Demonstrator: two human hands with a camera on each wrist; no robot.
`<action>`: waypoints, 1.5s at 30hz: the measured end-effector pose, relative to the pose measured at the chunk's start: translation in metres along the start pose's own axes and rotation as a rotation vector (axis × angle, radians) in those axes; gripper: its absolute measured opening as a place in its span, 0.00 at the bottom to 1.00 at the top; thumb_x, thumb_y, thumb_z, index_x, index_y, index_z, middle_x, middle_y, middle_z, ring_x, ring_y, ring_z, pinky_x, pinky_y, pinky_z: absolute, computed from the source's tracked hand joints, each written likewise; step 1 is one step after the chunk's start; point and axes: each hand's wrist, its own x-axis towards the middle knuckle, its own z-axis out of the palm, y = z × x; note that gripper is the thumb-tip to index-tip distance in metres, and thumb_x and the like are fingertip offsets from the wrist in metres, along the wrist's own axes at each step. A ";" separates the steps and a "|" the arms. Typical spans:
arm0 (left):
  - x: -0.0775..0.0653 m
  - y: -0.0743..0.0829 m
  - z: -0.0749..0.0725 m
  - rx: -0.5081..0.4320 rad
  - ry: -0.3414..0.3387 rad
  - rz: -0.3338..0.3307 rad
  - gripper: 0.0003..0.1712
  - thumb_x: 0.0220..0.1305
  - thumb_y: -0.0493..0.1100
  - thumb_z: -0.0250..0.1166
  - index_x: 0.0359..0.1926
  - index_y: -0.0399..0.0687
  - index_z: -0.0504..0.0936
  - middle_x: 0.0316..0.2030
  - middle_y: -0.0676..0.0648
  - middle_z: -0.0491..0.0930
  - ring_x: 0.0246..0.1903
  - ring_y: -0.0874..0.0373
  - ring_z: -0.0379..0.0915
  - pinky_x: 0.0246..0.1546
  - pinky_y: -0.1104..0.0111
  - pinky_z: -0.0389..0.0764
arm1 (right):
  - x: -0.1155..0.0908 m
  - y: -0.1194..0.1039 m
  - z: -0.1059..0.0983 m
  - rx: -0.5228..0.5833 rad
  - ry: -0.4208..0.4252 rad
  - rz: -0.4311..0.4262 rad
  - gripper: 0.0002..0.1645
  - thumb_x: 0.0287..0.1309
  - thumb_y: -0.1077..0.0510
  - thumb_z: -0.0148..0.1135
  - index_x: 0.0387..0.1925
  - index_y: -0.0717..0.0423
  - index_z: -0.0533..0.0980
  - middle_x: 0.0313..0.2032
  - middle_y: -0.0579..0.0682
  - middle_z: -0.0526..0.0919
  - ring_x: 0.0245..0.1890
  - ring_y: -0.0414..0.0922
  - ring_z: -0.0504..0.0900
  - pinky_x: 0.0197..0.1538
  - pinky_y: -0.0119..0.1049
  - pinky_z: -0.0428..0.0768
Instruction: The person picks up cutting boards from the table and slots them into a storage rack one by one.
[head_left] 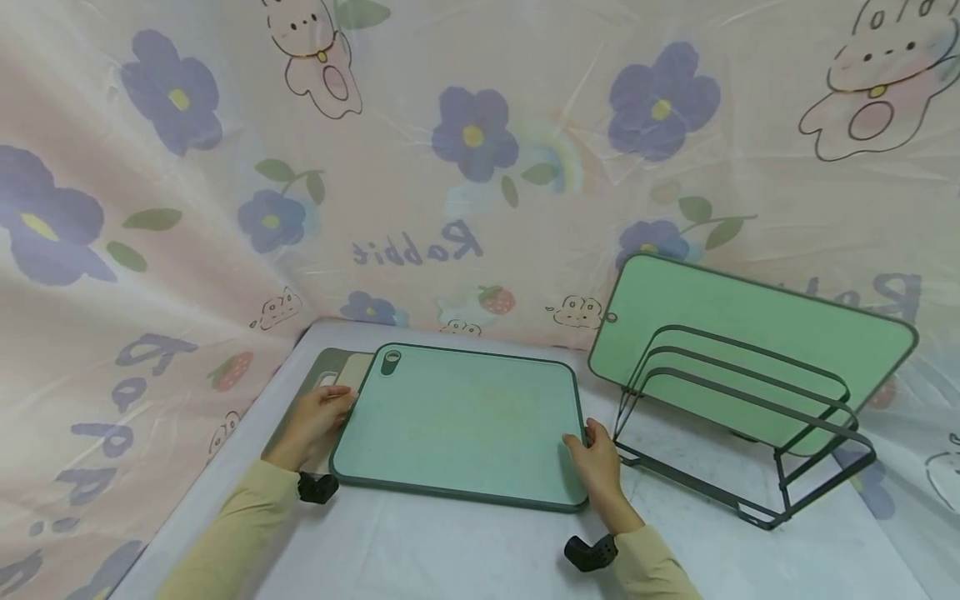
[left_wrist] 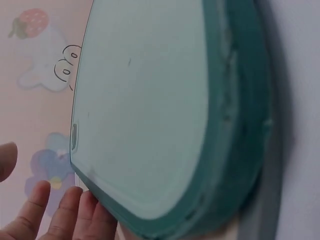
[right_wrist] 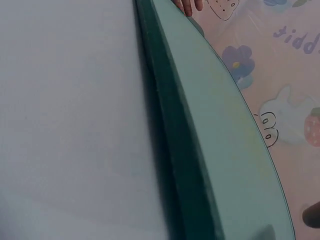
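A pale green cutting board (head_left: 457, 425) with a dark green rim lies on the table, a hole in its far left corner. At its left edge, my left hand (head_left: 311, 421) touches the side with extended fingers (left_wrist: 65, 212); the left wrist view shows the thumb held away from the board. My right hand (head_left: 597, 467) is at the right edge, its thumb over the surface and other fingers beside the rim. Only a dark fingertip (right_wrist: 312, 216) of it shows in the right wrist view. Partly covered by this board, a grey-green and beige board (head_left: 330, 365) shows at the left.
To the right stands a dark metal rack (head_left: 697, 482) with several curved bars. A brighter green board (head_left: 750, 312) leans upright at the rack's back. The white-covered table (head_left: 420, 546) is enclosed by a patterned curtain (head_left: 480, 217) at the back and left.
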 end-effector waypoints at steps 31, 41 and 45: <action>0.000 0.004 -0.002 -0.069 -0.048 -0.203 0.22 0.68 0.33 0.56 0.60 0.26 0.69 0.40 0.46 0.75 0.34 0.60 0.70 0.33 0.71 0.73 | 0.008 -0.003 0.004 0.193 -0.018 0.082 0.35 0.64 0.65 0.51 0.67 0.78 0.54 0.64 0.75 0.59 0.66 0.65 0.58 0.65 0.54 0.60; -0.003 0.009 -0.005 -0.081 -0.074 -0.235 0.21 0.66 0.30 0.56 0.58 0.23 0.69 0.37 0.46 0.76 0.34 0.59 0.71 0.35 0.69 0.74 | 0.009 -0.008 0.005 0.210 -0.004 0.100 0.32 0.64 0.65 0.49 0.65 0.80 0.56 0.60 0.75 0.63 0.62 0.65 0.62 0.63 0.57 0.62; -0.003 0.011 -0.007 -0.070 -0.091 -0.248 0.22 0.66 0.29 0.56 0.59 0.22 0.67 0.37 0.45 0.76 0.33 0.60 0.73 0.34 0.69 0.76 | 0.010 -0.009 0.006 0.237 -0.013 0.108 0.32 0.64 0.66 0.48 0.65 0.81 0.56 0.61 0.76 0.63 0.62 0.66 0.61 0.64 0.57 0.60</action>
